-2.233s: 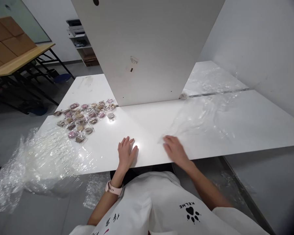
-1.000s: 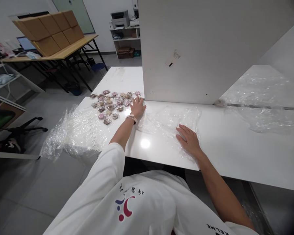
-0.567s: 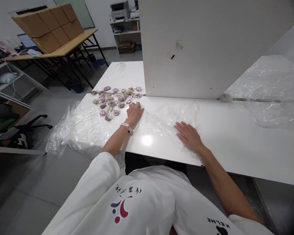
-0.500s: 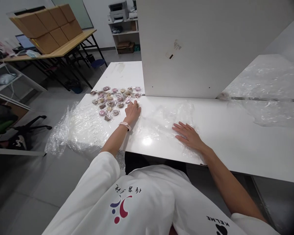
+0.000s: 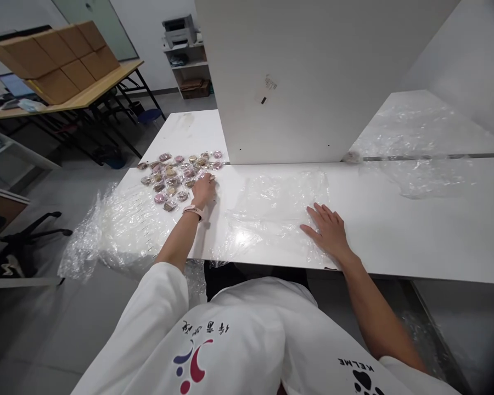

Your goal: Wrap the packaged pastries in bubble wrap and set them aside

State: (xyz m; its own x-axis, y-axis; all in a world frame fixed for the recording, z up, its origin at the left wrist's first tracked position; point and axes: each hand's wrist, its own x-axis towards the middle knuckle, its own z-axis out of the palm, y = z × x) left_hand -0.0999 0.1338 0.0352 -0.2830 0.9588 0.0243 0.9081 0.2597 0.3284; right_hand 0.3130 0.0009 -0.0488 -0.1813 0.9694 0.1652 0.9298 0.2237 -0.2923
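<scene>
My left hand [image 5: 203, 191], with a pink band at the wrist, is at the right edge of a spread of small round pieces [image 5: 171, 172], pink and brown, each in clear wrapping. Its fingers are curled together; what they hold, if anything, is hidden. A clear plastic bubble-wrap piece [image 5: 267, 197] lies flat on the white table [image 5: 379, 236] in front of me. On its right side rests my right hand [image 5: 328, 231], palm down, fingers spread and empty.
Stacked clear bubble wrap [image 5: 123, 219] hangs over the table's left front edge. A tall white panel [image 5: 288, 82] stands behind the work spot. More clear plastic [image 5: 420, 175] lies at the right. Cardboard boxes [image 5: 61, 60] sit on a wooden desk at the back left.
The view has shifted, so the scene sits further left. The bubble-wrap piece lies flatter and more spread out. My left hand stays by the wrapped pieces; my right stays spread on the plastic.
</scene>
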